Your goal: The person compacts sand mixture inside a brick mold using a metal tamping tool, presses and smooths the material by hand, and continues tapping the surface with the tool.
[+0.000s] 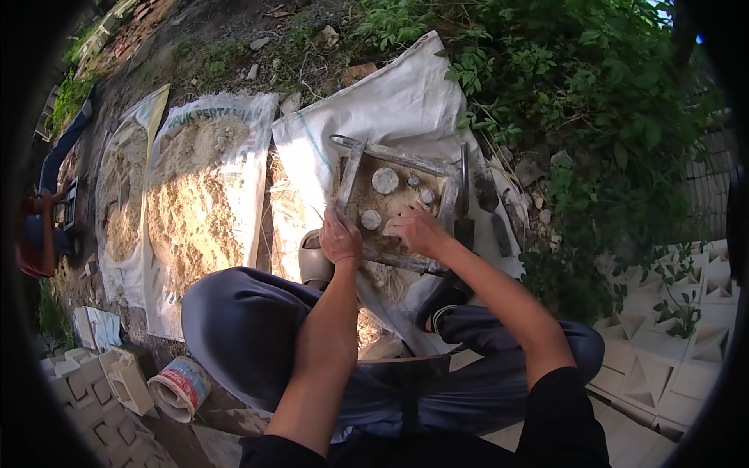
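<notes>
On a white sack lies a rectangular frame (408,158) with worn, dusty bars, filled with sandy material. Several round grey pieces of different sizes sit inside it, among them a large disc (385,181) and a smaller one (370,219). My left hand (341,238) rests against the frame's left bar, fingers stretched out along it. Over the sand, my right hand (417,229) hovers or touches down with bent, spread fingers, close to a small round piece (427,196). Whether its fingertips touch the sand I cannot tell.
Right of the frame lie a trowel-like tool (464,230) and another dark tool (488,195). Sacks with sandy powder (199,203) spread to the left. A bucket (179,388), patterned pale blocks (651,378) and green plants (577,132) surround me. Another person (47,218) sits far left.
</notes>
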The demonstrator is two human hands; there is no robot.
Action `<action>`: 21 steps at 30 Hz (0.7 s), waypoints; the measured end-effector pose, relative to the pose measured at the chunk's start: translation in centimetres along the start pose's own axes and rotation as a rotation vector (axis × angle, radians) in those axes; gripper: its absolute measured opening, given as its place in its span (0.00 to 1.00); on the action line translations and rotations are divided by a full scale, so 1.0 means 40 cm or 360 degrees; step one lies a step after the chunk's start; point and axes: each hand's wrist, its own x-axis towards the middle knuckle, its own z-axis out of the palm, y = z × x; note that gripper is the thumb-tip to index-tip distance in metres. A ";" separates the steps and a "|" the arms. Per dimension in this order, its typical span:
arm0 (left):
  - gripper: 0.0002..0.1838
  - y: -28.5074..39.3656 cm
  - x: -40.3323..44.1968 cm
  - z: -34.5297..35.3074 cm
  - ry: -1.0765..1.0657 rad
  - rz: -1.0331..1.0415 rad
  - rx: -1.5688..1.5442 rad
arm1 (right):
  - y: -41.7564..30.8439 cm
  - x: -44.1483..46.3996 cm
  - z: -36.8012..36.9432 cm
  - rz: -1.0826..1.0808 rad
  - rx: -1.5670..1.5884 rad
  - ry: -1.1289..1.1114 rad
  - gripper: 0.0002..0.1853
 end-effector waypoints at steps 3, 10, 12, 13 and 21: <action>0.16 0.000 -0.002 0.001 0.0040 0.0047 0.0008 | 0.016 -0.026 0.003 -0.0462 -0.0409 -0.0092 0.09; 0.15 0.000 0.004 0.001 0.0086 0.0098 0.0019 | 0.006 -0.023 0.039 -0.0580 -0.0388 -0.0330 0.04; 0.15 0.000 -0.003 0.003 0.0097 0.0128 0.0021 | 0.004 -0.021 0.038 -0.0458 -0.0396 -0.0366 0.04; 0.15 0.001 -0.003 0.003 0.0088 0.0112 0.0016 | 0.003 -0.018 0.035 -0.0454 -0.0403 -0.0370 0.04; 0.17 -0.003 0.000 0.002 -0.0012 0.0033 -0.0048 | -0.022 0.039 0.016 -0.0089 0.0018 0.0031 0.06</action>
